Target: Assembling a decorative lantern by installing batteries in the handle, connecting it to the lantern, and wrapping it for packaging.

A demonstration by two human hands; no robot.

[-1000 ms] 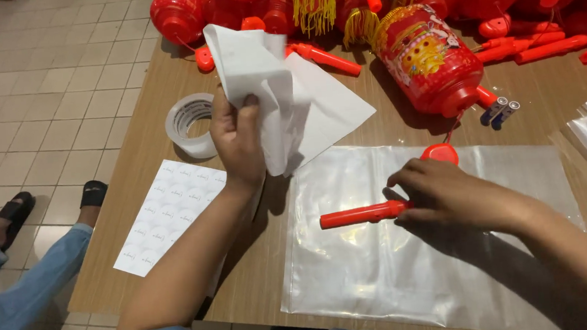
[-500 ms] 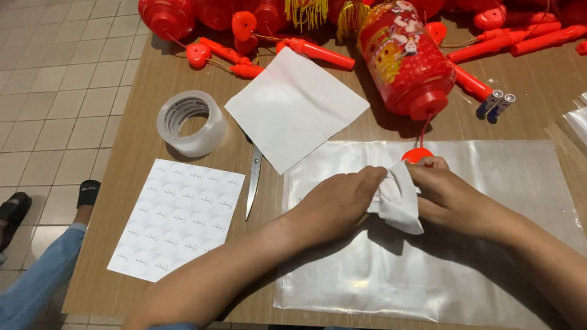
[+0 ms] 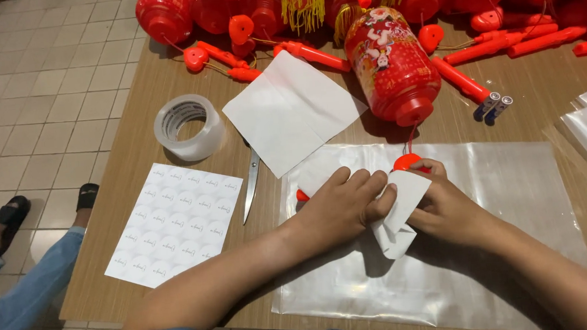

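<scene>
Both hands' grip (image 3: 380, 203) on white paper (image 3: 403, 209), lantern (image 3: 392, 66) beyond

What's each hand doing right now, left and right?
Left hand: closed over the white paper, pressing it around the red stick.
Right hand: gripping the same paper from the other side.

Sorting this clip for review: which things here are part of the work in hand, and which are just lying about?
In hand:
left hand and right hand, both on the white paper sheet
red stick being wrapped in it
clear plastic bag underneath

Lying about:
tape roll
sticker sheet
scissors
spare white paper
red lantern
two batteries
</scene>
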